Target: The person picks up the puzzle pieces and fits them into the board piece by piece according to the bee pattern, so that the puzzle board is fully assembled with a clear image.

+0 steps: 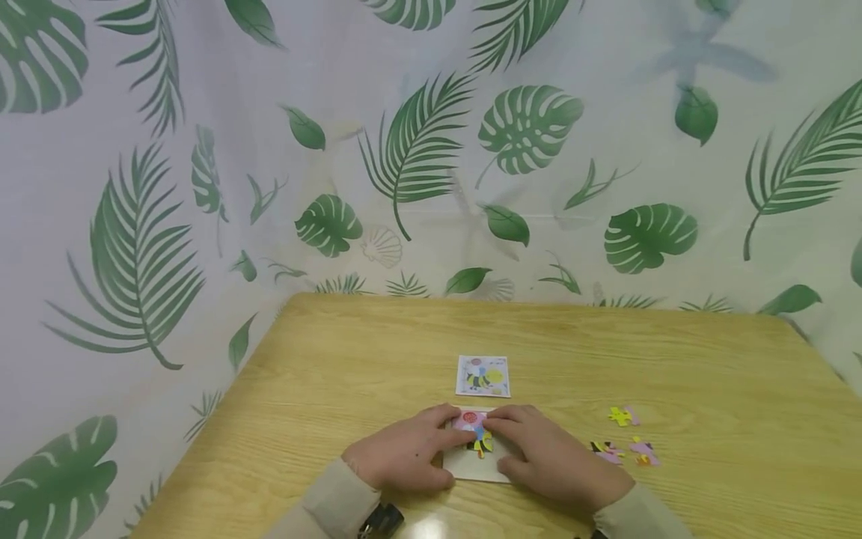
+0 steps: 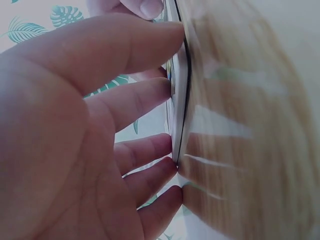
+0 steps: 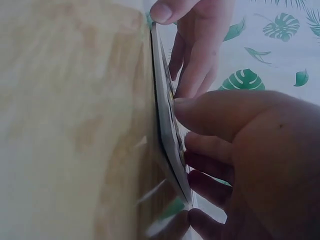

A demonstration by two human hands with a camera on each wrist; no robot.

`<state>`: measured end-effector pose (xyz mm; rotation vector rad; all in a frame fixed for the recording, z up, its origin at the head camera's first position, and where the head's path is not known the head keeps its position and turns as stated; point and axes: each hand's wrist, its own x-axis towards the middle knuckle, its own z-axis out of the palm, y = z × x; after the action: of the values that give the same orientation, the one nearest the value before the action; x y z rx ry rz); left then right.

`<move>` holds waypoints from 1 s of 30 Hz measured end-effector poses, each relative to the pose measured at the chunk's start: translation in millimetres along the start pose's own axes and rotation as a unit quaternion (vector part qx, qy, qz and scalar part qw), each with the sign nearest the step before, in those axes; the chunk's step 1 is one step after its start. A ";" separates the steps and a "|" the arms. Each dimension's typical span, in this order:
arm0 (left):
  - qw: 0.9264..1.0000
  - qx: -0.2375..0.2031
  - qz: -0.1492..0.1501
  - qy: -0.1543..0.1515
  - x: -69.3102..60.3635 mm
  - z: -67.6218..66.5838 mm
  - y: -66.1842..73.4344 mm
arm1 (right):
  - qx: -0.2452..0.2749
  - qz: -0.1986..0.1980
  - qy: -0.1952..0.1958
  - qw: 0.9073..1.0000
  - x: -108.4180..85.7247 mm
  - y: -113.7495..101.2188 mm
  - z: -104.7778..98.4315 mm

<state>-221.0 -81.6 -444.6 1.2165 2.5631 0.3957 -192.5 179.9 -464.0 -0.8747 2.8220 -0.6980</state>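
On the wooden table, close before the person, lies a white puzzle board, flat, with a joined patch of jigsaw pieces on its far left part. The left hand and the right hand come from both sides: each thumb touches near the board's side, I think to stop it sliding, while the forefingers rest on the patch, perhaps to keep it flat. The fingers of both hands stand apart, touching with their tips and not clamped on anything. Just beyond the board, a bee picture card faces up, probably so that eyes consult it easily; its bee heads rightward. Loose jigsaw pieces lie to the right, seemingly for convenient reach. The board looks nearly square, so I cannot tell its long axis; the patch seems to stretch mainly towards the person.
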 end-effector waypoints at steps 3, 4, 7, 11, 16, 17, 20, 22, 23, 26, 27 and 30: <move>1.000 -0.004 -0.005 0.000 -0.9 2.6 -1.3 | 0.019 0.006 0.001 1.000 -0.7 0.5 0.9; 1.000 -0.004 -0.005 0.000 -0.8 3.6 -1.7 | 0.021 0.005 0.001 1.000 -1.3 0.7 0.6; 1.000 -0.006 -0.008 -0.005 -0.5 5.5 -0.9 | 0.020 0.002 -0.005 1.000 -4.9 2.1 -1.8; 1.000 -0.008 -0.011 -0.017 -0.3 6.3 0.4 | 0.013 -0.012 -0.025 1.000 -9.9 3.7 -7.8; 1.000 -0.009 -0.017 -0.013 -0.7 3.7 -0.3 | 0.019 -0.031 -0.038 0.999 -10.9 7.3 -11.7; 1.000 -0.011 -0.018 -0.011 -0.8 3.3 -0.7 | 0.024 -0.030 -0.040 0.998 -10.9 8.6 -11.8; 1.000 -0.020 -0.021 -0.012 -1.2 1.8 -1.7 | 0.041 -0.026 -0.050 0.998 -11.5 12.0 -11.5; 0.999 -0.025 -0.021 -0.014 -1.3 1.7 -2.7 | 0.039 -0.028 -0.056 0.997 -12.1 12.6 -10.9; 0.999 -0.028 -0.022 -0.016 -1.4 1.6 -3.0 | 0.035 -0.031 -0.056 0.997 -12.3 12.4 -10.5; 0.999 -0.035 -0.021 -0.020 -1.7 0.8 -3.7 | 0.022 -0.041 -0.046 0.998 -11.7 10.1 -9.9; 0.999 -0.038 -0.022 -0.021 -1.9 0.5 -3.6 | 0.019 -0.044 -0.041 0.998 -11.0 9.3 -9.8; 0.998 -0.044 -0.022 -0.027 -2.6 -0.5 -3.6 | 0.016 -0.044 -0.032 0.998 -9.2 7.8 -10.0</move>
<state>-222.2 -85.9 -445.2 1.1217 2.4947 0.4541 -191.2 194.7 -459.0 -1.0039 2.7227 -0.7091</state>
